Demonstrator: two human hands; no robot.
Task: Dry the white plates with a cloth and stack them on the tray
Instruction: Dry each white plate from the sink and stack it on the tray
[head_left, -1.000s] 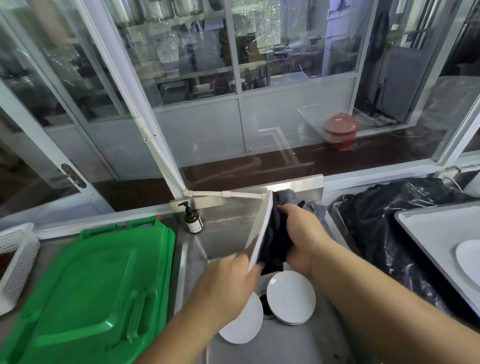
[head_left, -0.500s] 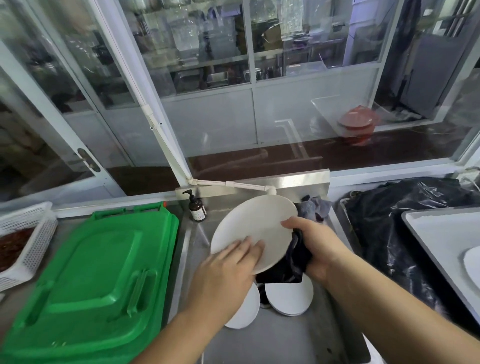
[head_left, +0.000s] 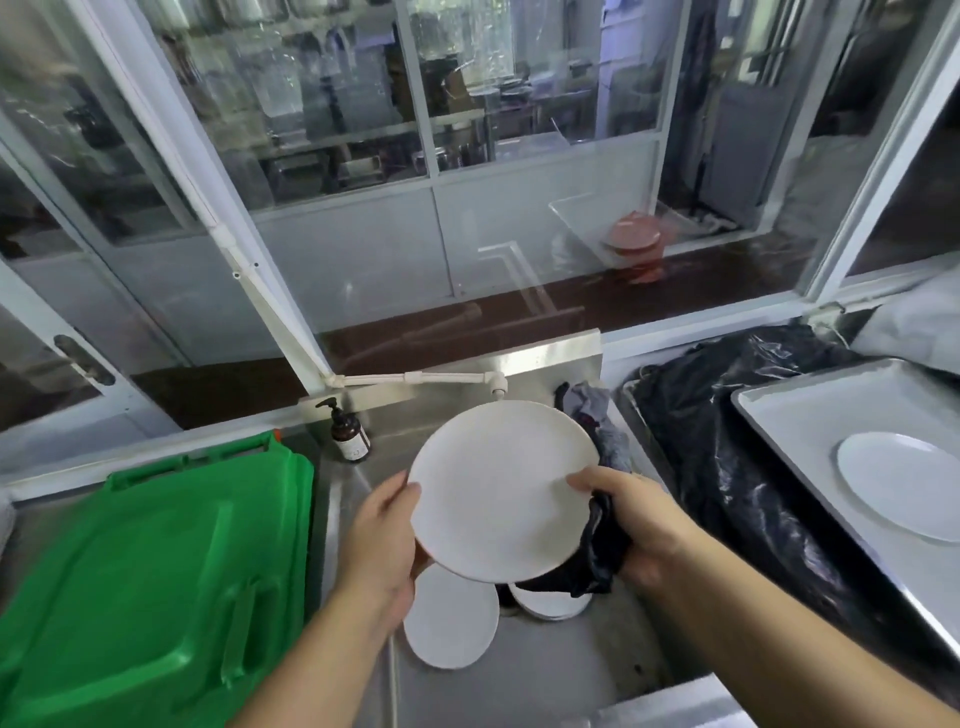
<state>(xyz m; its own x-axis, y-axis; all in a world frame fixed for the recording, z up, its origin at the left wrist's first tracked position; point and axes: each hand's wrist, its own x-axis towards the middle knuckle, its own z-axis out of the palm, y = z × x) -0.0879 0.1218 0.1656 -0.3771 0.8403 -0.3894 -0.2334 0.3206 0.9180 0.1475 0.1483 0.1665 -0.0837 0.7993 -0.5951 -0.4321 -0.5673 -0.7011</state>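
Both hands held one white plate (head_left: 501, 491) over the steel sink (head_left: 545, 670): the left hand (head_left: 382, 540) curled around its left rim, the right hand (head_left: 631, 525) gripping the right rim, thumb on top, with a dark cloth (head_left: 597, 556) bunched beneath. To the left lay a big green bin lid (head_left: 150, 577); to the right, a black plastic bag (head_left: 727, 452) and a metal tray (head_left: 810, 441) carrying one plate (head_left: 898, 483). Two more plates (head_left: 449, 623) lay in the sink, and a small brown pump bottle (head_left: 349, 434) stood at its back corner.
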